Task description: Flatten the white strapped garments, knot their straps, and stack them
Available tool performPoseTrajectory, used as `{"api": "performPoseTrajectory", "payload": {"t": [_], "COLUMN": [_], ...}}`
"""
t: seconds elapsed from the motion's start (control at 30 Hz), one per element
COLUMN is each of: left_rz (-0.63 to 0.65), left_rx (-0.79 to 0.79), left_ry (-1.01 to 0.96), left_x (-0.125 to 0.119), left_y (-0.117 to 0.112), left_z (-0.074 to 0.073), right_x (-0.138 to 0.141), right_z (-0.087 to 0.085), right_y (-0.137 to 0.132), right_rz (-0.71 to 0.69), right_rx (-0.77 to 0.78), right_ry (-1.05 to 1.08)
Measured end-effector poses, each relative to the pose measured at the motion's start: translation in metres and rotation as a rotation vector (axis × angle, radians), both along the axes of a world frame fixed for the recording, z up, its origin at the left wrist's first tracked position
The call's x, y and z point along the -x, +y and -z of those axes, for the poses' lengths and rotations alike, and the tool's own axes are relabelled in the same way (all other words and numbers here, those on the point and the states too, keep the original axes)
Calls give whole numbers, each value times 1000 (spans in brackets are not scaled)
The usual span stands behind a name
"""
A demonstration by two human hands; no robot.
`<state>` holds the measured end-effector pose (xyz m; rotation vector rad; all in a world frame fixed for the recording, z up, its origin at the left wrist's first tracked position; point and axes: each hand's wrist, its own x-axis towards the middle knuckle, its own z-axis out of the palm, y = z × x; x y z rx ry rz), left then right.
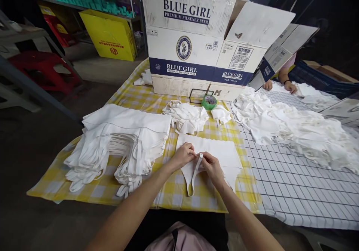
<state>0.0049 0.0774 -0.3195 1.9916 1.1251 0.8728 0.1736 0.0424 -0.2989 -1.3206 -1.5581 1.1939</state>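
Note:
A white strappy top (213,148) lies flat on the yellow checked cloth in front of me. Its thin shoulder strap (193,180) loops down toward the table's front edge. My right hand (212,166) pinches the strap near its upper end. Close beside it, my left hand (184,156) has its fingers closed at the same spot over the top; what lies between those fingertips is too small to make out. To the left is a thick stack of folded white tops (126,120), their straps hanging toward me.
Behind the work stand a beer carton (182,38), green tape (209,102) and a small heap of white pieces (187,116). A large white garment pile (297,131) covers part of the grid-patterned cloth (280,183) at right. Another person's hands (290,87) are beyond it.

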Motion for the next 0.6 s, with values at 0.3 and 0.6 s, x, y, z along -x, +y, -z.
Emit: {"api": "performPoseTrajectory", "payload": {"t": [0.3, 0.6], "left_rz": [58, 200], "left_rx": [-34, -94], "left_ry": [105, 287], "left_x": [-1, 17], "left_y": [-5, -21], "left_z": [-4, -21], "right_x": [6, 0], "right_z": [-15, -27], "right_y": [-20, -108], "right_rz": [109, 82], "right_rx": [484, 418], "right_ry": [574, 486]}}
